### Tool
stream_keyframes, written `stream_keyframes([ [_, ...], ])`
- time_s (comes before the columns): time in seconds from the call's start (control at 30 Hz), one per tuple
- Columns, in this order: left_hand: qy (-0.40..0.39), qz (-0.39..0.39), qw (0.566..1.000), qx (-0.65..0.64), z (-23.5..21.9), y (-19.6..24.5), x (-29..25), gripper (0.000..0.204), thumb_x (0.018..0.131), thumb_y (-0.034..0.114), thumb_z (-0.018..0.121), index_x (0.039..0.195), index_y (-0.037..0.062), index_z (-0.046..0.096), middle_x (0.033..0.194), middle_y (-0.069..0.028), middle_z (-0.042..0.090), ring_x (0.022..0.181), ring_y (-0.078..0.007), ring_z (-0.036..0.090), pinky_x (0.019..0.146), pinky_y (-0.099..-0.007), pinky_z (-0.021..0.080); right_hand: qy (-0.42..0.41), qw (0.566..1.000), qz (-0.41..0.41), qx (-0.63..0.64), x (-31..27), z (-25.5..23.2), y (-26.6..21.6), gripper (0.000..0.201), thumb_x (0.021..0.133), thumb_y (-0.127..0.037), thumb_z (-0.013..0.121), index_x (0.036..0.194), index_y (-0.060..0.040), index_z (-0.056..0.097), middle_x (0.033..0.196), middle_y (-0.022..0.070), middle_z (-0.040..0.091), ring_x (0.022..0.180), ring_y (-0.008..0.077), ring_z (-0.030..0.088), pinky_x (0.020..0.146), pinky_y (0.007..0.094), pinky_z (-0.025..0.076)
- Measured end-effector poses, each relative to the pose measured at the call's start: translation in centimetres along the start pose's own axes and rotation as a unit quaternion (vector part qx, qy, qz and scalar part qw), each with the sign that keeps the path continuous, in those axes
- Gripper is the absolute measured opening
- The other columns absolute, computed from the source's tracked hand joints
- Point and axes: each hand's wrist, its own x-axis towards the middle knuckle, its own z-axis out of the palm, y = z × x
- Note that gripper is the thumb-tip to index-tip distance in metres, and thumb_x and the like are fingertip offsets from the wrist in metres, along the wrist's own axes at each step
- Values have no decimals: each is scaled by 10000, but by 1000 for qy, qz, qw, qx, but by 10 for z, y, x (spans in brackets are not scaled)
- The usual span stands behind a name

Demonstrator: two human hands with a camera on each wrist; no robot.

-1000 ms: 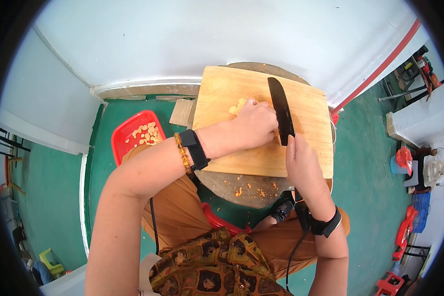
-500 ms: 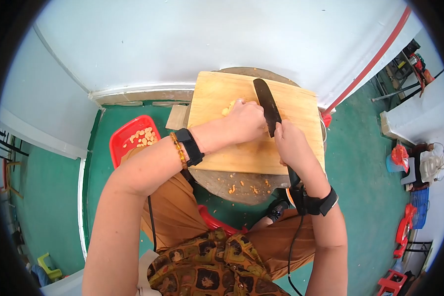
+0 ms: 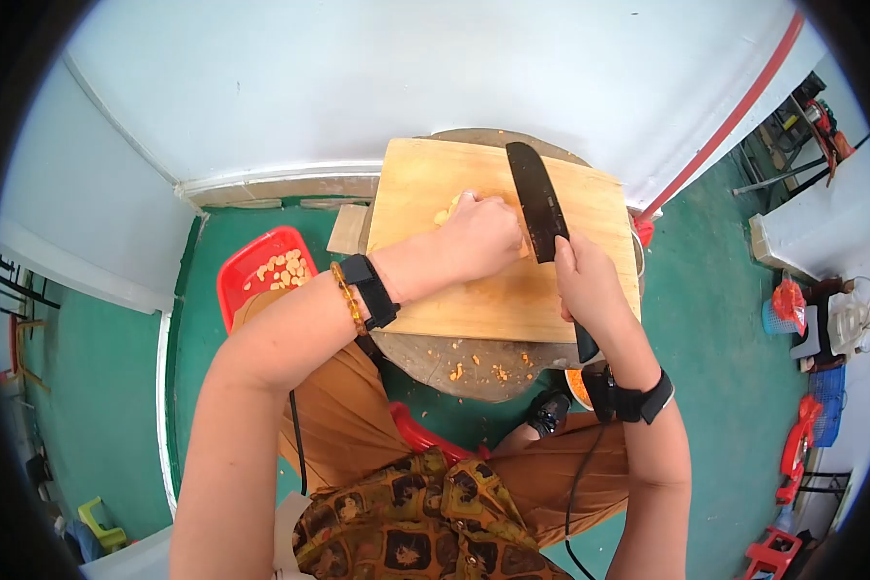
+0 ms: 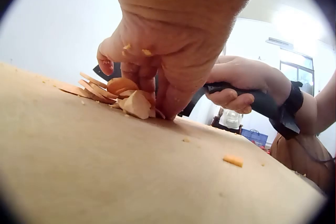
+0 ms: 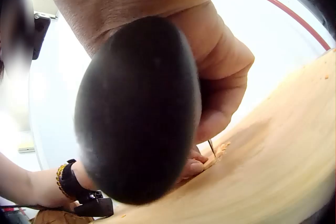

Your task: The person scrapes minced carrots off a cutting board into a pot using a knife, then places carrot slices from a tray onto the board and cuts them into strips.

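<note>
Fingers of left hand (image 3: 485, 232) curl round orange slices (image 4: 122, 86) on cutting board (image 3: 483, 307); right hand (image 3: 594, 285) is clamped on black knife (image 3: 536, 203).

Head view: slices (image 3: 445, 215) mostly covered by left hand (image 3: 483, 235); near end of tray (image 3: 230, 290) hidden by leg (image 3: 333, 406); crumbs (image 3: 501, 373) too small to be identified. Right wrist view: blade of knife (image 5: 139, 113) nearly all blocked by handle and right hand (image 5: 223, 71). Left wrist view: right forearm (image 4: 321, 103) cut off by edge.
</note>
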Motion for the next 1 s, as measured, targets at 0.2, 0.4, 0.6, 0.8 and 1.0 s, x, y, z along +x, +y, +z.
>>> stream_keyframes([
  [0.2, -29, -5, 999, -19, 0, -4, 5, 104, 757, 220, 672, 723, 129, 709, 768, -27, 626, 827, -227, 587, 718, -404, 372, 12, 1000, -4, -23, -12, 4, -3, 314, 978, -225, 431, 800, 31, 471, 572, 175, 508, 443, 294, 545, 426, 388, 434],
  [0.4, -28, -16, 999, -40, 1, -6, 9, 112, 741, 192, 665, 666, 112, 681, 749, -45, 629, 789, -242, 596, 723, -406, 374, 51, 995, -57, -64, -9, 10, 13, 302, 966, -216, 454, 805, 36, 493, 688, 286, 547, 638, 460, 548, 571, 488, 429],
  [0.6, -43, -9, 997, -68, -7, -5, 8, 129, 728, 161, 646, 621, 89, 658, 695, -73, 615, 756, -267, 585, 704, -409, 363, 44, 994, -48, -88, -9, 9, 11, 301, 963, -211, 457, 797, 38, 491, 712, 299, 545, 702, 486, 538, 613, 506, 422],
  [0.8, -40, -2, 997, -70, -6, -6, 7, 123, 736, 163, 644, 640, 88, 664, 725, -72, 630, 759, -270, 583, 717, -407, 357, 43, 992, -59, -105, -13, 7, 10, 296, 959, -203, 461, 797, 44, 489, 735, 304, 542, 731, 488, 535, 632, 506, 417],
  [1.0, -26, -5, 996, -81, -4, -8, 7, 101, 736, 174, 662, 668, 101, 679, 733, -69, 634, 782, -260, 587, 747, -399, 362, 36, 995, -30, -91, -17, 7, 10, 298, 960, -206, 463, 798, 43, 488, 731, 299, 542, 729, 487, 535, 631, 506, 414],
])
